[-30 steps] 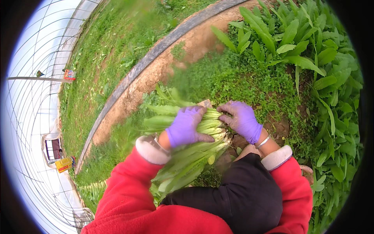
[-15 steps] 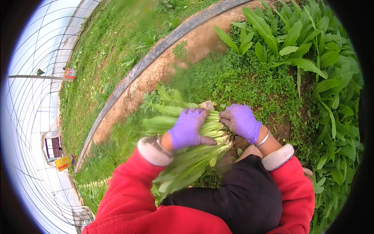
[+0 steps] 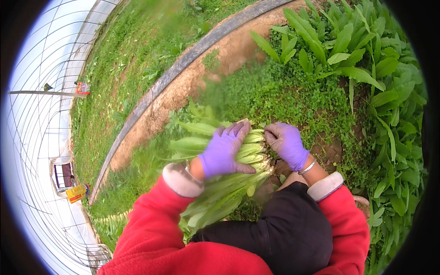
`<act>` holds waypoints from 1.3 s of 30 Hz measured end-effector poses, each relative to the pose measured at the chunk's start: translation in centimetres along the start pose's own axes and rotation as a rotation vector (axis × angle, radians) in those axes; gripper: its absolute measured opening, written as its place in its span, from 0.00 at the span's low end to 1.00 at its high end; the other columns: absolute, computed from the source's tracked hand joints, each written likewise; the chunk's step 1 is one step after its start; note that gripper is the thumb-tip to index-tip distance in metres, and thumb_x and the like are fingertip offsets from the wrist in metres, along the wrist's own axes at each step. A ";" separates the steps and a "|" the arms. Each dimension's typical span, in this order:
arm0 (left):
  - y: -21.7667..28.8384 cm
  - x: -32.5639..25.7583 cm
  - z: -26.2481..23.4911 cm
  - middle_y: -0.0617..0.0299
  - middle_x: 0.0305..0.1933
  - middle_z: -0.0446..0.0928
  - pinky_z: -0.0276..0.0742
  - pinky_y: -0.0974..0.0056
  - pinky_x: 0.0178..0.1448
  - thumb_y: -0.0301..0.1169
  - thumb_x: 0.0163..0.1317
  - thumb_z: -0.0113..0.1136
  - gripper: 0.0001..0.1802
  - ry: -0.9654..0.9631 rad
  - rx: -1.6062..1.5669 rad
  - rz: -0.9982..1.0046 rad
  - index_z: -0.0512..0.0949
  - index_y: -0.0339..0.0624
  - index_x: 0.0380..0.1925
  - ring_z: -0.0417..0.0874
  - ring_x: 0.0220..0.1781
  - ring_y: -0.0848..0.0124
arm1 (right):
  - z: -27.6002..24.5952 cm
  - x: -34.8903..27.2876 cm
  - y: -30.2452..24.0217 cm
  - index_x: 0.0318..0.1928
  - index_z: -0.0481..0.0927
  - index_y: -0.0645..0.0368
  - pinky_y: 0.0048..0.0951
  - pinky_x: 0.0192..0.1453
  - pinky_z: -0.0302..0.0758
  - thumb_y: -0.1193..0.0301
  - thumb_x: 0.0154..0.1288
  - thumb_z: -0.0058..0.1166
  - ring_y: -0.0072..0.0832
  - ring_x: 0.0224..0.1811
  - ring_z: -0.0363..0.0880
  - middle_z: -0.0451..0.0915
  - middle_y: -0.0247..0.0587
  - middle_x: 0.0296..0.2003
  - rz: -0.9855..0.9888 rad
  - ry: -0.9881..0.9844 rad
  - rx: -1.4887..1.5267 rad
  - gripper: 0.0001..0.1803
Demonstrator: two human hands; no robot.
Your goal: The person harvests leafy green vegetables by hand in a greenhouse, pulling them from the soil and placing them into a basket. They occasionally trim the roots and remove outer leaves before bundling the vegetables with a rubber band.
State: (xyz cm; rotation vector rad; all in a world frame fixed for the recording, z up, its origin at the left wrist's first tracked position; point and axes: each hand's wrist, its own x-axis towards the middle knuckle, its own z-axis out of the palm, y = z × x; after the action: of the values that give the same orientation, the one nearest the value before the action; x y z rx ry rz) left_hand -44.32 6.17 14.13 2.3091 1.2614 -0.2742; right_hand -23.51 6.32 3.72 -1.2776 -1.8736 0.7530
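Observation:
A thick bunch of long-leaved greens (image 3: 213, 197) lies across my lap side, its leaves to the left and its pale, soil-marked stem ends to the right. My left hand (image 3: 224, 149), in a purple glove with soiled fingertips, grips the bunch from above. Its fingers reach over the far edge and its thumb presses on the near stems. By the stem ends, my right hand (image 3: 286, 144), also gloved in purple, has its thumb and fingers closed in a pinch. Whatever may be between those fingertips is hidden.
Low weeds (image 3: 284, 98) cover the soil ahead. Tall leafy plants (image 3: 389, 91) crowd the right side. A dark edging strip (image 3: 169, 73) curves along a bare dirt ridge (image 3: 183, 87). At left stands the white plastic greenhouse wall (image 3: 41, 137). My dark-clad knee (image 3: 293, 220) is below the bunch.
My right hand has drawn slightly right, off the stems to their ends. My left fingers have shifted toward the far right edge of the bunch, showing more pale stems between the hands.

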 end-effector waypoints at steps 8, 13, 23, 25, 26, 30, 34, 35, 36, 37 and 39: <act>-0.1 0.0 0.6 0.33 0.74 0.55 0.50 0.41 0.77 0.67 0.43 0.70 0.72 -0.028 0.116 0.051 0.43 0.36 0.76 0.54 0.77 0.39 | -12.3 0.1 6.0 0.43 0.84 0.63 0.22 0.37 0.77 0.67 0.69 0.55 0.23 0.33 0.80 0.86 0.40 0.35 0.707 0.706 0.622 0.12; 1.7 -0.1 -0.1 0.37 0.63 0.66 0.57 0.42 0.71 0.65 0.42 0.70 0.69 -0.062 0.193 0.024 0.49 0.31 0.73 0.66 0.69 0.45 | -9.8 -1.4 5.9 0.60 0.75 0.61 0.31 0.46 0.81 0.58 0.72 0.54 0.28 0.44 0.84 0.85 0.43 0.46 0.798 0.226 0.601 0.24; 2.8 -1.0 0.7 0.40 0.58 0.68 0.56 0.43 0.70 0.59 0.48 0.67 0.56 0.037 0.235 0.031 0.60 0.26 0.66 0.67 0.64 0.49 | -2.7 3.1 -0.9 0.65 0.73 0.64 0.31 0.68 0.69 0.67 0.74 0.52 0.29 0.61 0.75 0.78 0.42 0.58 0.234 -0.402 0.668 0.23; 2.4 -1.1 0.7 0.40 0.58 0.68 0.56 0.44 0.71 0.59 0.47 0.67 0.56 0.098 0.197 0.068 0.60 0.26 0.66 0.67 0.64 0.48 | -3.0 1.8 -0.6 0.68 0.69 0.63 0.33 0.73 0.63 0.64 0.75 0.52 0.31 0.67 0.70 0.74 0.43 0.63 0.333 -0.353 0.846 0.26; 2.2 -1.1 0.7 0.40 0.58 0.68 0.56 0.44 0.71 0.59 0.47 0.67 0.57 0.098 0.183 0.071 0.60 0.26 0.66 0.67 0.64 0.48 | -3.2 0.9 -0.4 0.70 0.67 0.63 0.34 0.75 0.60 0.63 0.75 0.52 0.31 0.70 0.67 0.72 0.43 0.66 0.363 -0.303 0.927 0.28; 2.0 -1.0 0.7 0.39 0.60 0.70 0.53 0.44 0.74 0.63 0.51 0.63 0.59 0.048 0.177 0.068 0.59 0.23 0.68 0.68 0.66 0.49 | -3.6 -3.0 -1.3 0.75 0.56 0.58 0.40 0.77 0.57 0.49 0.66 0.59 0.44 0.76 0.57 0.60 0.50 0.73 0.066 -0.342 0.539 0.46; 1.7 -1.0 0.9 0.39 0.59 0.69 0.55 0.46 0.72 0.61 0.48 0.66 0.58 0.008 0.138 0.071 0.59 0.23 0.67 0.68 0.64 0.47 | -1.7 -4.3 -1.8 0.76 0.55 0.57 0.48 0.77 0.54 0.46 0.59 0.63 0.50 0.76 0.55 0.58 0.53 0.73 -0.141 -0.353 0.264 0.52; 1.5 -0.9 0.9 0.39 0.58 0.69 0.58 0.46 0.71 0.60 0.48 0.67 0.58 0.029 0.125 0.085 0.59 0.23 0.66 0.68 0.63 0.46 | -0.8 -4.3 -1.9 0.76 0.54 0.57 0.50 0.76 0.55 0.46 0.58 0.63 0.53 0.74 0.57 0.59 0.54 0.72 -0.191 -0.353 0.228 0.53; 1.3 -0.9 0.9 0.39 0.57 0.68 0.60 0.47 0.69 0.59 0.47 0.68 0.58 0.036 0.103 0.103 0.59 0.23 0.66 0.68 0.62 0.44 | -0.5 -4.5 -1.7 0.76 0.54 0.57 0.50 0.76 0.55 0.45 0.58 0.62 0.53 0.74 0.58 0.59 0.54 0.72 -0.198 -0.335 0.214 0.53; 1.0 -0.9 0.7 0.38 0.59 0.67 0.60 0.46 0.70 0.60 0.46 0.69 0.60 0.030 0.063 0.120 0.58 0.23 0.66 0.67 0.63 0.43 | -0.1 -4.5 -1.6 0.76 0.53 0.57 0.50 0.76 0.55 0.45 0.58 0.62 0.54 0.73 0.58 0.60 0.55 0.71 -0.210 -0.331 0.187 0.53; 0.2 -0.6 0.1 0.34 0.62 0.66 0.58 0.45 0.72 0.61 0.45 0.70 0.63 -0.058 -0.039 0.127 0.56 0.22 0.68 0.65 0.67 0.39 | 0.2 -4.7 -1.4 0.76 0.53 0.57 0.51 0.75 0.56 0.43 0.58 0.60 0.54 0.72 0.59 0.60 0.56 0.71 -0.238 -0.291 0.201 0.54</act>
State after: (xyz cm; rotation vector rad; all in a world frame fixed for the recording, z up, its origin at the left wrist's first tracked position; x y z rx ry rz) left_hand -44.43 5.61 14.39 2.3195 1.0775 -0.2684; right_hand -23.27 1.39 3.62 -0.8359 -2.0725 1.0097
